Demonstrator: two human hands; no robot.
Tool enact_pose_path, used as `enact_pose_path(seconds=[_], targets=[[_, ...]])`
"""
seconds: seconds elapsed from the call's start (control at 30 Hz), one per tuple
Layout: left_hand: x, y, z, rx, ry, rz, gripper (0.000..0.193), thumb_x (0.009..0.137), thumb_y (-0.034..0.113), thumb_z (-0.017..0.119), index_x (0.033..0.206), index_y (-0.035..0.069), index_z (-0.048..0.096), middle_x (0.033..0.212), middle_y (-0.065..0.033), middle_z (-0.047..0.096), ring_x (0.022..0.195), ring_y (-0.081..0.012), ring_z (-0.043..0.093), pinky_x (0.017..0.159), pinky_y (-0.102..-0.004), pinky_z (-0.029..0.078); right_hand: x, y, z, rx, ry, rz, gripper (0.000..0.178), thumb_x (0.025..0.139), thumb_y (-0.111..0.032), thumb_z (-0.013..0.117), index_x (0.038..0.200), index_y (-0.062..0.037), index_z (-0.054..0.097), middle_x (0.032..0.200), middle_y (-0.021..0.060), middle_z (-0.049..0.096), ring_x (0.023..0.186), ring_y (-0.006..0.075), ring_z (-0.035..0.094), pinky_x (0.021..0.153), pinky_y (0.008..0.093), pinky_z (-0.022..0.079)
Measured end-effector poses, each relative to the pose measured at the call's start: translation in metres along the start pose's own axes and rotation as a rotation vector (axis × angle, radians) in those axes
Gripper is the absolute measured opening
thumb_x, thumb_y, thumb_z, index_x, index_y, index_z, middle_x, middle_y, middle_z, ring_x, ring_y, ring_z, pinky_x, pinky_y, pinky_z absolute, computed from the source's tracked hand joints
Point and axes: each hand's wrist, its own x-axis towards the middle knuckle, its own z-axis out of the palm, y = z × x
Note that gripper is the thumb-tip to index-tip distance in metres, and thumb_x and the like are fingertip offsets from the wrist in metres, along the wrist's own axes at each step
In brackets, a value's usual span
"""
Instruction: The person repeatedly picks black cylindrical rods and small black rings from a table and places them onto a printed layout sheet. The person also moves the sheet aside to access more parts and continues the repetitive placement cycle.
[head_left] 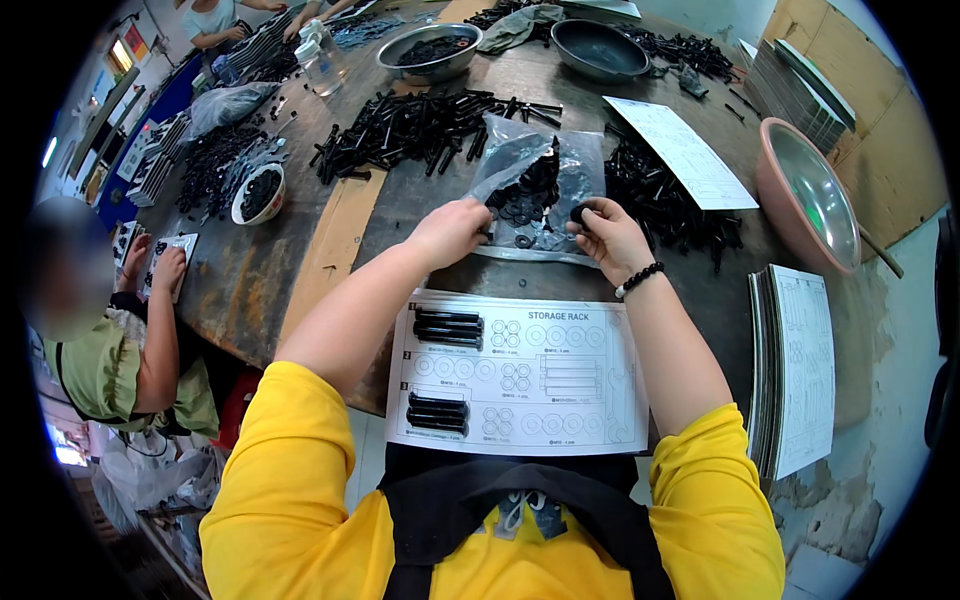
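Observation:
A clear plastic bag (585,160) lies open on the table in front of me, with a heap of black washers (520,205) in it. My left hand (452,232) is closed at the bag's left edge; something dark shows at its fingertips, too hidden to name. At the bag's right side, my right hand (612,238) pinches a dark round piece that looks like black washers (577,214). Nearer to me is a white printed card (520,400) with outlines of hardware. Two groups of black bolts, an upper set (448,329) and a lower set (437,412), lie on its left part.
Piles of black bolts (400,130) lie beyond and beside the bag. Two metal bowls (600,50) stand farther back. A pink-rimmed basin (810,195) and a stack of cards (790,370) are at right. On the left, another person's hands (160,265) work over a card.

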Motion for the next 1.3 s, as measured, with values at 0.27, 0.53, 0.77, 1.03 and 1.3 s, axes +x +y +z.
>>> enact_pose_path(seconds=[0.27, 0.53, 0.77, 1.03, 1.3], targets=[[0.002, 0.026, 0.013, -0.310, 0.169, -0.268, 0.016, 0.078, 0.007, 0.062, 0.092, 0.001, 0.061, 0.085, -0.0147, 0.062, 0.077, -0.0250, 0.059, 0.069, -0.0332, 0.046, 0.027, -0.024, 0.048, -0.288, -0.006, -0.252, 0.027, 0.083, -0.011, 0.057, 0.107, -0.0001, 0.053, 0.092, 0.0095, 0.059, 0.088, 0.0201, 0.059, 0.073, 0.0307, 0.049], [-0.025, 0.091, 0.013, -0.376, -0.092, -0.174, 0.021, 0.075, 0.020, 0.067, 0.084, 0.002, 0.063, 0.080, -0.0136, 0.062, 0.076, -0.0280, 0.059, 0.067, -0.0349, 0.046, -0.039, 0.005, -0.014, -1.005, -0.132, -0.323, 0.019, 0.078, -0.012, 0.061, 0.093, -0.0001, 0.061, 0.087, 0.0120, 0.063, 0.081, 0.0195, 0.061, 0.073, 0.0292, 0.047], [-0.028, 0.130, 0.034, -0.256, -0.226, -0.130, 0.025, 0.074, 0.030, 0.067, 0.081, 0.007, 0.063, 0.078, -0.0096, 0.062, 0.078, -0.0290, 0.059, 0.066, -0.0379, 0.046, -0.101, 0.025, -0.029, -1.183, -0.193, -0.145, 0.018, 0.078, -0.012, 0.059, 0.091, 0.0000, 0.061, 0.091, 0.0155, 0.059, 0.087, 0.0291, 0.057, 0.078, 0.0343, 0.045], [-0.040, 0.132, 0.034, -0.017, -0.166, -0.157, 0.018, 0.079, 0.026, 0.061, 0.088, 0.010, 0.061, 0.079, -0.0112, 0.059, 0.076, -0.0290, 0.058, 0.065, -0.0381, 0.046, -0.117, 0.030, -0.031, -1.388, -0.025, -0.232, 0.018, 0.082, -0.016, 0.056, 0.098, -0.0070, 0.059, 0.090, 0.0109, 0.057, 0.086, 0.0293, 0.057, 0.075, 0.0358, 0.047], [-0.061, 0.127, 0.033, 0.091, -0.097, 0.223, 0.028, 0.074, 0.009, 0.056, 0.100, 0.015, 0.063, 0.083, -0.0085, 0.055, 0.081, -0.0258, 0.056, 0.071, -0.0364, 0.044, -0.130, 0.043, -0.032, -1.456, -0.141, -0.440, 0.018, 0.079, -0.011, 0.054, 0.091, -0.0161, 0.066, 0.086, 0.0067, 0.055, 0.079, 0.0234, 0.056, 0.068, 0.0329, 0.048]])
